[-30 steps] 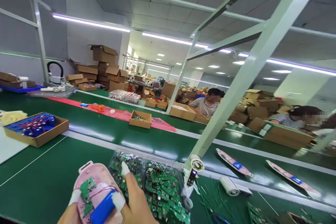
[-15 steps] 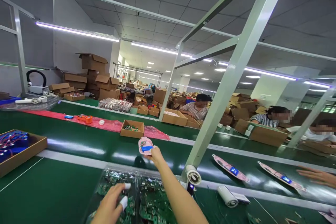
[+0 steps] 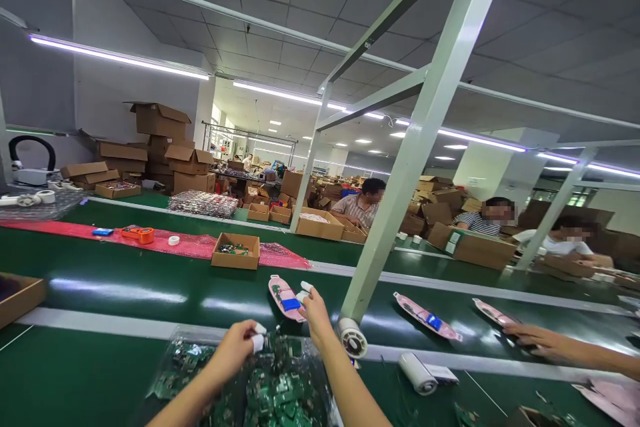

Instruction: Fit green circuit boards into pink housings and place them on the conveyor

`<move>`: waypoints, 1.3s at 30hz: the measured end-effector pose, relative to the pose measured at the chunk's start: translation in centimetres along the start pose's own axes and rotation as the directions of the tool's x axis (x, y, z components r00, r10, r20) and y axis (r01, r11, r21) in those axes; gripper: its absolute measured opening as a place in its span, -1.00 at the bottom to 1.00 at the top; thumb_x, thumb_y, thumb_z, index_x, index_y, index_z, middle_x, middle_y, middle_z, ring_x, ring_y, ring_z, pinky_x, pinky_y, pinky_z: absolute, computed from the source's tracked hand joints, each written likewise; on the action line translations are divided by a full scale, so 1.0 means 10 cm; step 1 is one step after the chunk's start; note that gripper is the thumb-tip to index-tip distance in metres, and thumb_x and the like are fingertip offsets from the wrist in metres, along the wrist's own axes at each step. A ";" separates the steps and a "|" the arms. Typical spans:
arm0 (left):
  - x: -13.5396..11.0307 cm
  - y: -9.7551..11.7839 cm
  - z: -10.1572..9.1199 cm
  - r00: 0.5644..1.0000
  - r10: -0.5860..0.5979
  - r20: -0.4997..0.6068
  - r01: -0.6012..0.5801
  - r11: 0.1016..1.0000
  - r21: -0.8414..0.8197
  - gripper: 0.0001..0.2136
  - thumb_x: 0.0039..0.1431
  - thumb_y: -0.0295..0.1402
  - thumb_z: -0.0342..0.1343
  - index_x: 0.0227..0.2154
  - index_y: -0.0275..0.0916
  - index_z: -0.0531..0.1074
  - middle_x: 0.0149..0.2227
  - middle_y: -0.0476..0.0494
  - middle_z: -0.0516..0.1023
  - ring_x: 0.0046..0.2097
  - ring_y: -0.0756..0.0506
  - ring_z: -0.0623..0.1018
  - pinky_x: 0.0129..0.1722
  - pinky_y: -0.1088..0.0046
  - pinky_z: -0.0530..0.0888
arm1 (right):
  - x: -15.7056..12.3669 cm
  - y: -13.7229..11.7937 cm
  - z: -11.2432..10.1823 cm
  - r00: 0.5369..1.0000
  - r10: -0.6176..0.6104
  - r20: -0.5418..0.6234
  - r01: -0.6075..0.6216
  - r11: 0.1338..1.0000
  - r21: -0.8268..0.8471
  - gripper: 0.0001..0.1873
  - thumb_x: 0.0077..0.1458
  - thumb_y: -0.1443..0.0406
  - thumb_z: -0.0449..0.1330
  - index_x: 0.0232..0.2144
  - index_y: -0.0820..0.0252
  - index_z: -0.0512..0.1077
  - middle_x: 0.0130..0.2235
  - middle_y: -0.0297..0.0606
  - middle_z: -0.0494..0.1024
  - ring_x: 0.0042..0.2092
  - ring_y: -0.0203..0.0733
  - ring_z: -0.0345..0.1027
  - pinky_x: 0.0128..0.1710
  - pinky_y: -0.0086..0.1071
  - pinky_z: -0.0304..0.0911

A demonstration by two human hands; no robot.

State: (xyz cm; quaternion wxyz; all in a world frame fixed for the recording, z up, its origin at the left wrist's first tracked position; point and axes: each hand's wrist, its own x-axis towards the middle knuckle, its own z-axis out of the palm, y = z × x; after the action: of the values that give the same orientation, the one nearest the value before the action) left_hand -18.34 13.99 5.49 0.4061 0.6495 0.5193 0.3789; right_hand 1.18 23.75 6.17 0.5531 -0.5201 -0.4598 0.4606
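A pink plastic shell (image 3: 281,297) with a blue battery (image 3: 291,304) and a small green circuit board lies on the green conveyor belt (image 3: 110,290). My right hand (image 3: 315,315), its fingertips in white cots, is right next to the shell with nothing in it. My left hand (image 3: 231,350) hangs over a clear plastic bag of green circuit boards (image 3: 280,387), its fingers drawn together. Whether those fingers pinch something small is hidden.
Further pink shells (image 3: 427,317) lie to the right on the belt, where a co-worker's hand (image 3: 550,340) reaches over one. A white roll (image 3: 417,373) lies nearby. A steel frame post (image 3: 400,147) rises beyond my hands. A cardboard box of boards (image 3: 235,251) sits on the far belt.
My right hand has come away from the pink shell, which now lies on the belt with its blue battery showing. My left hand has risen from the bag. The view has turned right.
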 end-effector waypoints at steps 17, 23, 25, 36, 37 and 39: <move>-1.10 0.21 -0.31 0.896 0.345 -0.280 -0.354 0.935 0.019 -0.87 0.01 -0.43 0.17 -0.34 -0.14 0.54 -0.29 -0.10 0.56 -0.21 -0.09 0.52 -0.16 0.47 0.42 | -1.71 -0.12 -0.07 0.776 0.320 0.544 -0.380 0.925 -0.002 -0.27 -0.25 -0.37 0.03 -0.53 0.19 0.26 -0.62 -0.19 0.51 -0.67 -0.30 0.35 -0.74 -0.53 0.10; -1.46 -0.19 -0.23 0.516 0.789 -0.332 -0.693 0.613 0.380 -0.60 0.23 -0.56 -0.05 -0.04 0.05 0.48 -0.18 -0.13 0.61 -0.03 -0.09 0.51 0.01 0.40 0.39 | -1.85 0.00 0.19 0.730 0.363 0.579 -0.414 0.909 -0.048 -0.27 -0.44 -0.25 0.29 -0.43 0.20 0.27 -0.70 -0.34 0.44 -0.73 -0.39 0.27 -0.76 -0.61 0.05; -1.53 -0.21 -0.30 0.633 0.644 -0.430 -0.604 0.758 0.247 -0.66 0.18 -0.51 0.03 -0.11 0.05 0.52 -0.13 -0.10 0.61 -0.04 -0.09 0.53 0.02 0.44 0.38 | -1.87 0.01 0.25 0.732 0.341 0.591 -0.372 0.925 -0.073 -0.28 -0.47 -0.22 0.33 -0.46 0.20 0.27 -0.68 -0.27 0.47 -0.73 -0.36 0.28 -0.79 -0.59 0.05; -1.61 0.27 -0.52 0.969 -0.221 -0.114 0.097 0.757 -0.646 -0.75 -0.29 -0.27 0.41 -0.69 -0.34 0.49 -0.67 0.07 0.32 -0.56 0.09 0.24 -0.55 0.59 0.16 | -2.10 -0.28 0.51 0.649 0.215 0.730 -0.170 0.976 -0.136 -0.52 -0.27 0.00 0.38 -0.71 0.33 0.39 -0.64 -0.17 0.51 -0.70 -0.38 0.31 -0.73 -0.57 0.20; -1.62 0.25 -0.50 0.965 -0.240 -0.105 0.103 0.714 -0.692 -0.71 -0.28 -0.21 0.40 -0.69 -0.31 0.46 -0.67 0.09 0.30 -0.57 0.10 0.23 -0.56 0.59 0.16 | -2.12 -0.30 0.52 0.642 0.198 0.741 -0.158 0.979 -0.125 -0.54 -0.25 0.02 0.38 -0.70 0.33 0.41 -0.65 -0.20 0.50 -0.69 -0.38 0.32 -0.71 -0.57 0.22; -1.64 0.20 -0.49 0.959 -0.268 -0.088 0.105 0.629 -0.770 -0.65 -0.33 -0.15 0.41 -0.71 -0.29 0.41 -0.67 0.09 0.29 -0.58 0.10 0.23 -0.58 0.59 0.18 | -2.11 -0.33 0.55 0.621 0.182 0.762 -0.155 0.982 -0.108 -0.53 -0.24 0.01 0.37 -0.68 0.33 0.41 -0.68 -0.25 0.47 -0.69 -0.37 0.31 -0.70 -0.55 0.24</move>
State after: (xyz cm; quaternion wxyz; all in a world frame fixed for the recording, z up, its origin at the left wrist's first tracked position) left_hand -24.92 -1.73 8.04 0.6245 0.3222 0.4150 0.5779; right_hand -7.41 3.61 9.01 0.2513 -0.3242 -0.6074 0.6803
